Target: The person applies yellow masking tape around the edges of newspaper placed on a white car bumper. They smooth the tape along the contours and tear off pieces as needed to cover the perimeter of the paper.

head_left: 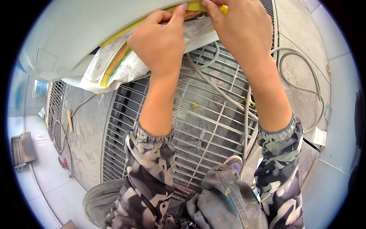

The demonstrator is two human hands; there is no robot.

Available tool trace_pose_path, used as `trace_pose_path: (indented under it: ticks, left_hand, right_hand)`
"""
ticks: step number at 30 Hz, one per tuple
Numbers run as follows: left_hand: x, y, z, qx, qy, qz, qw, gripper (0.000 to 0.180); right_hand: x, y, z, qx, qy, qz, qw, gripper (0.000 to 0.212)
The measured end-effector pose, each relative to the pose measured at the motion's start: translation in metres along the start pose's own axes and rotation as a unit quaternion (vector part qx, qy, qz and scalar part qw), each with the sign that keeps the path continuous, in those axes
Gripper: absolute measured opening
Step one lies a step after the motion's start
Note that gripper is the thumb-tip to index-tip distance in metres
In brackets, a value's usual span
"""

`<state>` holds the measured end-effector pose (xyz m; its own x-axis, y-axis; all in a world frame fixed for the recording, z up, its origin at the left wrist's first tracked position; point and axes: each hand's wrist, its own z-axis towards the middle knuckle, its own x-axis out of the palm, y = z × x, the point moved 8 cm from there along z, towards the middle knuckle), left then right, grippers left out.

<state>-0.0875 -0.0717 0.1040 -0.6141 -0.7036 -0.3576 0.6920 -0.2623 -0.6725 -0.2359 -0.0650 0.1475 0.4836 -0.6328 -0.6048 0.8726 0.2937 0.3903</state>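
A pale, smooth curved vehicle body panel [84,32] spans the upper left. Along its lower edge runs yellow masking tape [195,6], with a printed paper sheet [100,72] hanging beneath it in bent folds. My left hand [162,47] has its thumb and forefinger closed on the tape at the top of the view. Just right of it, my right hand [244,32] pinches the same strip with its thumb up against the edge. The fingers of the right hand are partly hidden behind it, and the picture cuts off its top.
Metal floor grating [194,129] lies beneath my arms, crossed by grey hoses [225,95]. Another hose loops on the concrete [301,30] at right. A thin wooden stick [70,121] and a blue-and-white container [40,89] are at left. A pale card [319,136] lies at right.
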Motion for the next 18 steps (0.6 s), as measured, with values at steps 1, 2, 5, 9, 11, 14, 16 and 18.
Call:
trace_pose_path:
  ticks: [1, 2, 5, 9, 11, 14, 16, 18]
  left_hand:
    - [0.003, 0.007, -0.003, -0.021, 0.006, -0.017, 1.0, 0.022]
    - [0.003, 0.014, -0.002, -0.04, 0.011, -0.032, 0.999, 0.022]
    - [-0.009, -0.003, -0.011, 0.11, -0.003, -0.046, 0.993, 0.016]
    - [0.006, -0.038, -0.034, 0.434, 0.094, 0.094, 0.891, 0.026]
    - [0.018, -0.04, -0.04, 0.469, 0.161, 0.165, 0.853, 0.039]
    - [0.013, -0.032, -0.033, 0.53, 0.167, 0.238, 0.796, 0.031]
    - [0.016, -0.028, -0.031, 0.554, 0.155, 0.248, 0.779, 0.025]
    - [0.017, -0.035, -0.031, 0.555, 0.16, 0.271, 0.77, 0.02]
  right_hand:
    - [0.0, -0.002, -0.001, 0.003, 0.001, 0.0, 1.0, 0.019]
    - [-0.001, -0.003, -0.001, 0.005, 0.002, 0.002, 1.0, 0.02]
    - [-0.001, -0.002, -0.001, 0.007, 0.0, 0.003, 1.0, 0.02]
    - [0.01, -0.014, 0.001, -0.017, 0.01, 0.012, 1.0, 0.019]
    - [0.014, -0.02, 0.0, -0.03, 0.014, 0.025, 0.999, 0.019]
    - [0.011, -0.017, -0.001, -0.045, 0.002, 0.029, 0.999, 0.018]
    - [0.002, -0.007, -0.004, -0.051, -0.009, 0.004, 0.999, 0.018]
    - [0.012, -0.016, -0.003, -0.041, 0.084, -0.019, 0.995, 0.018]
